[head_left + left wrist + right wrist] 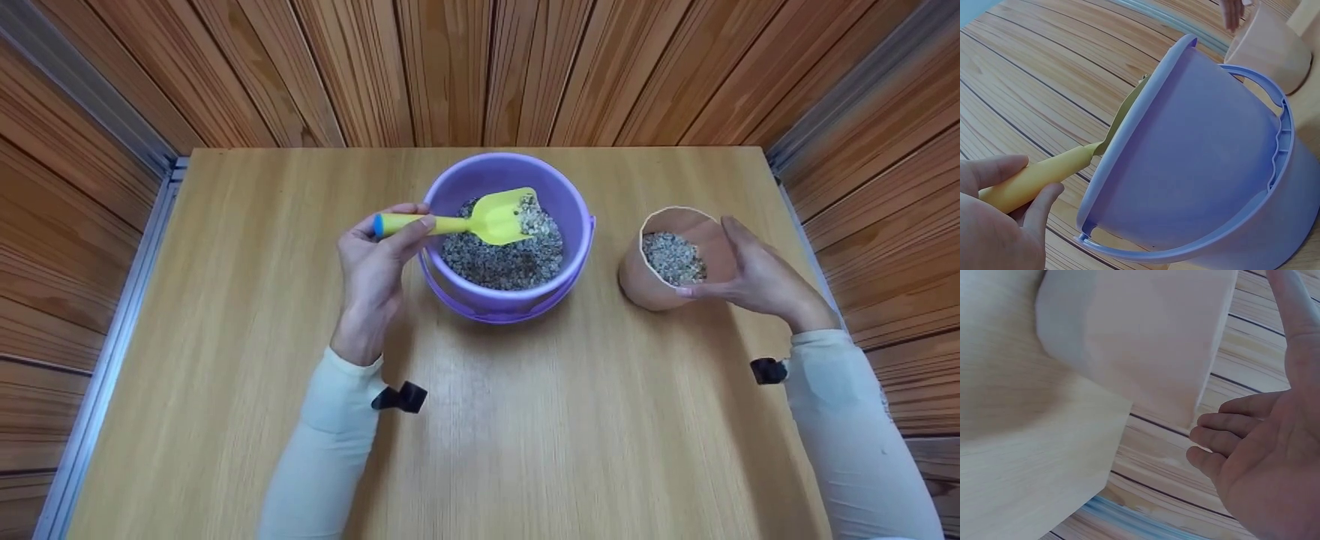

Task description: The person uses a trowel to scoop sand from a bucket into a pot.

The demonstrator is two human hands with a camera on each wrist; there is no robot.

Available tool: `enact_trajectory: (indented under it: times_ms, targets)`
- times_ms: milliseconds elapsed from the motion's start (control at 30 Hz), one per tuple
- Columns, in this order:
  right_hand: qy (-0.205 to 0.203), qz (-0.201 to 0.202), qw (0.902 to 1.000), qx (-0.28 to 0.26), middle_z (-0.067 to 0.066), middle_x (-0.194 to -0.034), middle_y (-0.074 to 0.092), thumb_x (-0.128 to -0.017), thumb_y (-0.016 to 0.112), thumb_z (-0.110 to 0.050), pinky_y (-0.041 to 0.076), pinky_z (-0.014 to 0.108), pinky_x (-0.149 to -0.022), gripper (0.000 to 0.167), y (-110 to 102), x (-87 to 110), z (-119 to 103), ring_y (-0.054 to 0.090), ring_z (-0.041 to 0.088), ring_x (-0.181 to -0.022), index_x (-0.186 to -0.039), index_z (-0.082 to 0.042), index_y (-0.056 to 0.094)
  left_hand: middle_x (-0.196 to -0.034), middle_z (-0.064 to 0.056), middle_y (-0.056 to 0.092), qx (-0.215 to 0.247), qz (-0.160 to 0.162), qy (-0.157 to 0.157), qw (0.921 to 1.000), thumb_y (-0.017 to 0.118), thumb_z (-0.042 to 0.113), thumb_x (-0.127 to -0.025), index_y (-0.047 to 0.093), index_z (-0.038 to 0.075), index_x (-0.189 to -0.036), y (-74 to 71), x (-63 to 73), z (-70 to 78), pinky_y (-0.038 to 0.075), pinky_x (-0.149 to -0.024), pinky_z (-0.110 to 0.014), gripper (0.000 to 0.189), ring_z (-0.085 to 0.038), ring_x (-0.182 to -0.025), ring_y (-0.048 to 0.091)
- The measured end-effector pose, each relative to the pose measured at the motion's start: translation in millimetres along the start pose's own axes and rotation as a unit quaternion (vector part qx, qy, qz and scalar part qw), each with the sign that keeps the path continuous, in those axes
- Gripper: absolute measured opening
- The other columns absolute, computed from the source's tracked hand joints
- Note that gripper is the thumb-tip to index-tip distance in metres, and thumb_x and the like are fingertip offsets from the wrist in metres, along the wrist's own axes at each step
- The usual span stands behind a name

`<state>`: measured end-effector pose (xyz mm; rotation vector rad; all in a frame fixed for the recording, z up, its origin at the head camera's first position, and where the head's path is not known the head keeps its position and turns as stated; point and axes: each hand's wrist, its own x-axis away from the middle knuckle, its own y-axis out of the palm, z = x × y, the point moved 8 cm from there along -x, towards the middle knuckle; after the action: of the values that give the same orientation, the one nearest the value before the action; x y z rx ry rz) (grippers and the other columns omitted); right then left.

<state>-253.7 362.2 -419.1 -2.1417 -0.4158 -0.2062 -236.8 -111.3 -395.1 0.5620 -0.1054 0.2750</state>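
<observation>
My left hand point(375, 262) pinches the yellow handle of a toy shovel point(491, 219) between thumb and fingers. Its blade, carrying some pale gravel at the front, is above the purple bucket point(559, 196). Darker grey gravel point(487, 266) lies inside the bucket, whose carrying handle hangs down the near side. To the right stands a light-brown pot point(646, 287) with pale gravel point(670, 253) in it. My right hand point(769, 285) spreads beside its rim, thumb toward the near edge; in the right wrist view the fingertips point(1202, 458) are close to the rim, contact unclear.
The bucket and pot stand on a light wooden table point(247, 300), with a gap between them. Brown plank walls point(450, 75) rise behind and at both sides. Metal rails point(112, 360) run along the sides.
</observation>
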Motion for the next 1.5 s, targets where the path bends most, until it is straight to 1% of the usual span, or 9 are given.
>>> enact_trajectory:
  times_ms: [233, 433, 633, 767, 933, 1067, 1167, 1300, 1500]
  targets:
    - [0.021, -0.009, 0.9997, 0.009, 0.028, -0.165, -0.005, -0.079, 0.087, -0.046, 0.010, 0.066, -0.119, 0.132, 3.4, -1.5, 10.3, 0.002, 0.051, -0.149, -0.159, 0.001, -0.006, -0.103, -0.020, 0.072, 0.000, -0.005, 0.001, 1.0000, 0.079, -0.009, -0.082, 0.074, -0.007, -0.099, 1.8, -0.1, 0.1, 0.060, -0.087, -0.040, 0.019, -0.029, -0.097, 0.070]
    - [0.029, -0.005, 0.9996, 0.000, 0.027, -0.166, -0.004, -0.078, 0.088, -0.046, 0.013, 0.068, -0.117, 0.133, 4.7, -0.2, 12.8, 0.004, 0.052, -0.149, -0.160, 0.000, -0.006, -0.102, -0.019, 0.072, 0.004, 0.000, -0.001, 1.0000, 0.080, -0.010, -0.080, 0.075, -0.006, -0.097, 4.2, -0.6, 0.1, 0.060, -0.085, -0.037, 0.018, -0.027, -0.096, 0.069]
    - [0.034, -0.001, 0.9994, -0.010, 0.026, -0.166, -0.003, -0.077, 0.088, -0.046, 0.014, 0.069, -0.116, 0.133, 6.1, -0.5, 14.7, 0.005, 0.052, -0.149, -0.160, -0.001, -0.006, -0.103, -0.020, 0.073, 0.010, 0.000, -0.009, 0.9999, 0.080, -0.009, -0.081, 0.073, -0.008, -0.101, 11.3, 2.5, 2.2, 0.059, -0.089, -0.038, 0.021, -0.027, -0.098, 0.069]
    - [0.036, -0.002, 0.9993, -0.012, 0.024, -0.166, -0.004, -0.077, 0.088, -0.048, 0.014, 0.069, -0.116, 0.134, 7.0, -0.6, 15.2, 0.005, 0.051, -0.149, -0.160, -0.003, -0.007, -0.101, -0.019, 0.074, 0.017, -0.003, -0.010, 0.9998, 0.079, -0.011, -0.081, 0.074, -0.008, -0.099, 19.6, 3.9, 1.9, 0.060, -0.086, -0.036, 0.020, -0.027, -0.096, 0.070]
    - [0.045, -0.006, 0.9988, -0.014, 0.023, -0.167, -0.005, -0.077, 0.086, -0.053, 0.014, 0.070, -0.116, 0.136, 9.4, -0.5, 15.9, 0.003, 0.050, -0.150, -0.161, -0.006, -0.010, -0.101, -0.019, 0.074, 0.014, -0.012, -0.013, 0.9997, 0.078, -0.012, -0.081, 0.073, -0.007, -0.099, 36.4, 5.9, -2.7, 0.061, -0.084, -0.036, 0.019, -0.029, -0.098, 0.070]
    - [0.047, -0.005, 0.9988, -0.016, 0.022, -0.167, -0.007, -0.077, 0.085, -0.054, 0.014, 0.070, -0.116, 0.135, 10.5, 0.0, 16.4, 0.002, 0.050, -0.150, -0.161, -0.008, -0.011, -0.104, -0.022, 0.073, 0.015, -0.027, -0.018, 0.9993, 0.078, -0.012, -0.081, 0.073, -0.007, -0.099, 54.2, 9.1, -9.4, 0.060, -0.088, -0.040, 0.019, -0.032, -0.101, 0.070]
    - [0.043, -0.001, 0.9990, -0.015, 0.022, -0.167, -0.006, -0.078, 0.085, -0.053, 0.013, 0.069, -0.116, 0.134, 10.3, 0.2, 16.4, 0.002, 0.050, -0.150, -0.161, -0.007, -0.010, -0.105, -0.023, 0.072, 0.010, -0.039, -0.018, 0.9990, 0.078, -0.012, -0.081, 0.074, -0.006, -0.098, 68.5, 12.1, -15.2, 0.059, -0.090, -0.040, 0.018, -0.031, -0.100, 0.070]
    - [0.035, 0.006, 0.9993, -0.014, 0.025, -0.166, -0.003, -0.077, 0.086, -0.051, 0.014, 0.069, -0.117, 0.134, 9.7, 0.0, 16.2, 0.005, 0.051, -0.150, -0.160, -0.004, -0.008, -0.104, -0.022, 0.072, -0.004, -0.054, -0.013, 0.9984, 0.079, -0.011, -0.080, 0.075, -0.006, -0.096, 87.1, 15.1, -24.9, 0.060, -0.088, -0.039, 0.017, -0.028, -0.096, 0.070]
    - [0.044, 0.004, 0.9989, -0.017, 0.024, -0.166, -0.004, -0.076, 0.086, -0.054, 0.015, 0.070, -0.115, 0.137, 11.0, 0.4, 17.4, 0.004, 0.051, -0.150, -0.160, -0.006, -0.010, -0.103, -0.022, 0.072, -0.022, -0.070, -0.006, 0.9973, 0.079, -0.011, -0.080, 0.075, -0.006, -0.096, 113.1, 19.1, -41.3, 0.060, -0.085, -0.037, 0.017, -0.029, -0.094, 0.071]
